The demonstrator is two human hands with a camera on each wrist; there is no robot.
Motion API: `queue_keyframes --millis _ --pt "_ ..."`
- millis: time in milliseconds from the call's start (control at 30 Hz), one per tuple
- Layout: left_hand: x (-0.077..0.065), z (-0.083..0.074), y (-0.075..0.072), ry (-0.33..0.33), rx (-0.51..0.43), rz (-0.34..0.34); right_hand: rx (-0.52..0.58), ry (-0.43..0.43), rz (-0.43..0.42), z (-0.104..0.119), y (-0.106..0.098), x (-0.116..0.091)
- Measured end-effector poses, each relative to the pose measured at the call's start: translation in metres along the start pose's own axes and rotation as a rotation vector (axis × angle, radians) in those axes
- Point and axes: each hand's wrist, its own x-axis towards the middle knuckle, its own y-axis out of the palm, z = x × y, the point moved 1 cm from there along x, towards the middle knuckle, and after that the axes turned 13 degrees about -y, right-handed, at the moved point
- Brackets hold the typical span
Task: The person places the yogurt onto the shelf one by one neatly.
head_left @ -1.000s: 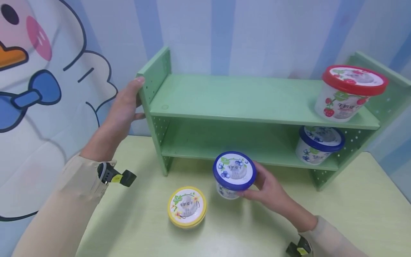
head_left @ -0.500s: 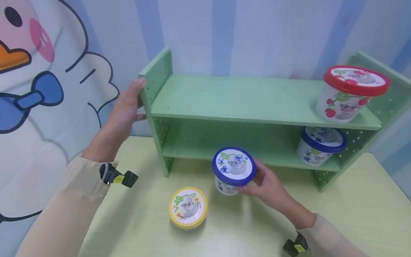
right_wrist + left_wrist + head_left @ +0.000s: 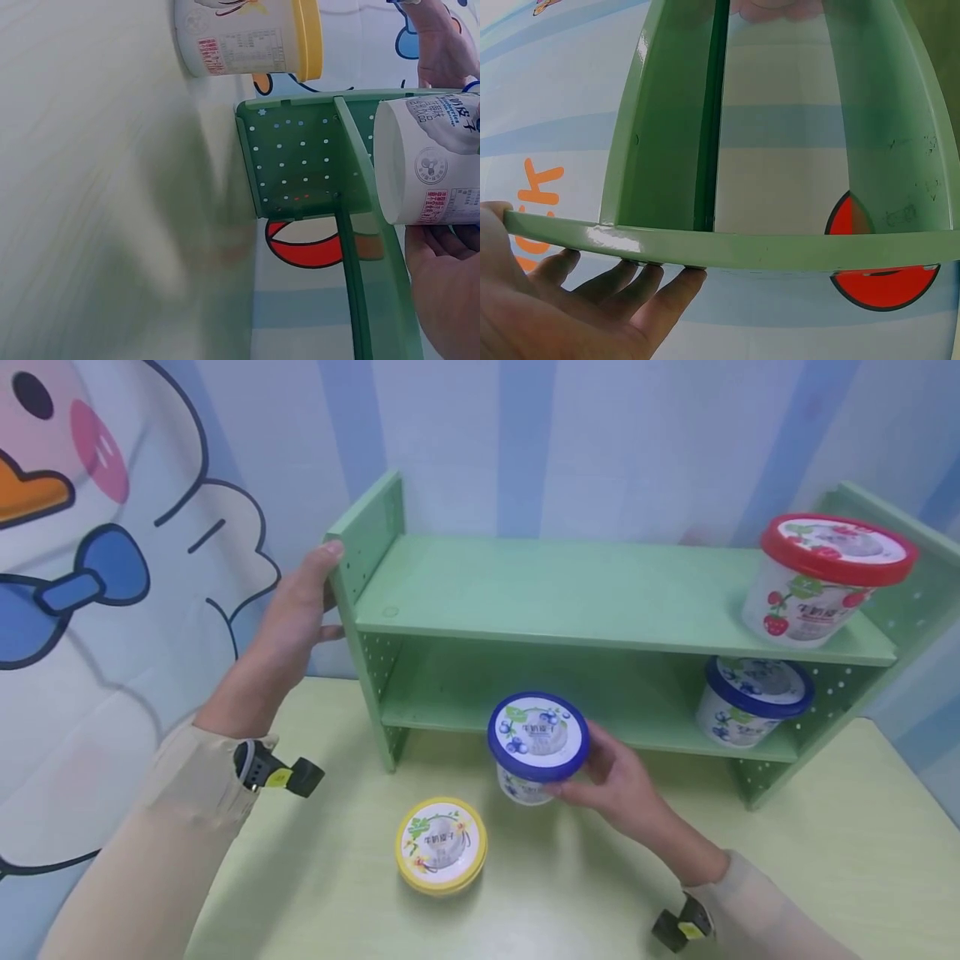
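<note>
Blue tub: one, white body, blue lid, blueberry print. Lid on. Held clear of the bench, in front of the lower shelf, lid upward.

Right hand: grip clamped on the blue tub, thumb at the near side below the lid, fingers round the far right side.

Left hand: grip clamped on the left panel of the rack, thumb at the front edge, fingertips against the outer face.

Rack: one, pale green, two tiers, perforated ends, standing upright on the bench. Upper shelf marked with a small ring at its left front.

Red tub: one, red lid on, berry print. Upright at the right end of the upper shelf.

Second blue tub: one, lid on. Upright at the right end of the lower shelf, beneath the red tub.

Yellow tub: one, yellow lid on. Upright on the bench in front of the rack, near the blue tub and to its left, apart from it.

Wristbands: two, dark, yellow-marked, left and right, over pale sleeves.

Backdrop: pale blue, striped; cartoon figure with blue bow tie at left.
</note>
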Motion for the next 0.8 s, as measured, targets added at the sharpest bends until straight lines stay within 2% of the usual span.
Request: queue_keyframes --millis 567,800 --pt "0.001 0.0 0.001 0.009 0.016 0.0 0.028 -0.036 -0.022 0.003 0.002 0.017" --pt "0.0 0.0 -0.001 -0.012 0.014 -0.002 0.029 -0.028 -0.038 0.005 0.004 0.024"
